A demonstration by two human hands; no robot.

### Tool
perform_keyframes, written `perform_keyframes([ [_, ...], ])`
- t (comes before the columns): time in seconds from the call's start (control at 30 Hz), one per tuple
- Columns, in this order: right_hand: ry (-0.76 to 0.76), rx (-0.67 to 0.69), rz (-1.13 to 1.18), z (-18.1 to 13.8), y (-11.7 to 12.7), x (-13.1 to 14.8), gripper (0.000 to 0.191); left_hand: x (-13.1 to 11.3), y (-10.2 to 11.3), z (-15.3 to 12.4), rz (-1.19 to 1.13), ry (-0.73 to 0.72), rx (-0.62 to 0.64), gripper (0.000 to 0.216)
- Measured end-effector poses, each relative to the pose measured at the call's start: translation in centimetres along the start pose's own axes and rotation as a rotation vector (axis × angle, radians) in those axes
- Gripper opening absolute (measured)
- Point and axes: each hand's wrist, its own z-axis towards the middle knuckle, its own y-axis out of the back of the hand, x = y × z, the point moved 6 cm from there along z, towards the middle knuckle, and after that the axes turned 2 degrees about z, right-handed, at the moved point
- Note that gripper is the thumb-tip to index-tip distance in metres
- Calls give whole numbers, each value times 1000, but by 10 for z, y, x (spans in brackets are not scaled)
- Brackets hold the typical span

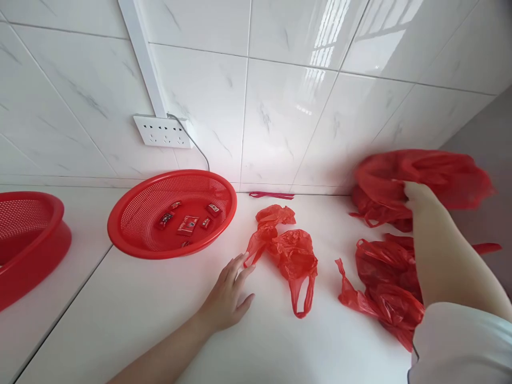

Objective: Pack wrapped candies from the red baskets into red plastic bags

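Note:
My left hand (230, 296) rests over the white table with its fingers spread. Its fingertips are at the edge of a crumpled red plastic bag (294, 253), whose loop handle points toward me. Far to the right, my right hand (412, 194) is at a puffed-out red plastic bag (444, 176), blurred by motion and lifted near the wall. The fingers of that hand are mostly hidden by the bag, but it appears to grip it. Below that arm lie more crumpled red plastic bags (392, 282), partly covered by the forearm.
A red mesh basket (120, 229) left of centre holds several small wrapped packets (188, 225). Another red basket (36, 266) stands at the far left. A dark pink ribbon-like strip (272, 195) lies by the tiled wall. A power socket strip (163, 132) with a cable is mounted above.

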Motion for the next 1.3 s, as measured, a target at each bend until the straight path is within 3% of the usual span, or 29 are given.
perform_keyframes([
  [0.1, -41, 236, 92, -29, -64, 1, 26, 2, -2, 1, -23, 23, 10, 59],
  [0.23, -41, 673, 92, -114, -142, 15, 40, 3, -2, 0, -38, 29, 0, 59],
  [0.3, 116, 1055, -83, -173, -165, 29, 43, 2, -1, -2, -44, 32, -10, 60],
  [0.37, 325, 1181, -244, -222, -164, 39, 35, 2, 2, -4, -57, 26, -27, 60],
  [0.5, 543, 987, -422, -292, -136, 31, 39, 5, 3, -7, -122, 35, -71, 62],
  [0.6, 538, 779, -649, -324, -124, -3, 71, 9, -1, -5, -150, 55, -66, 63],
  [0.67, 427, 775, -785, -335, -123, -30, 61, 8, 2, -4, -121, 66, -62, 57],
  [0.73, 331, 805, -848, -338, -122, -42, 31, 3, 17, -4, -68, 67, -102, 47],
  [0.8, 298, 803, -764, -336, -116, -31, 24, -7, 42, -6, -34, 61, -184, 41],
  [0.87, 291, 861, -520, -340, -110, -4, 28, -17, 71, -9, -75, 57, -249, 47],
  [0.97, 251, 1133, -45, -367, -110, 46, 30, -24, 102, -8, -258, 78, -242, 89],
  [1.0, 239, 1223, 89, -378, -111, 62, 30, -24, 110, -8, -346, 92, -234, 91],
  [1.07, 222, 1324, 303, -397, -116, 86, 28, -20, 120, -10, -552, 149, -194, 68],
  [1.17, 216, 1272, 457, -405, -126, 103, 26, -6, 131, -25, -815, 314, -143, 32],
  [1.3, 174, 1124, 413, -387, -129, 99, 31, 26, 145, -63, -981, 578, -207, 37],
])
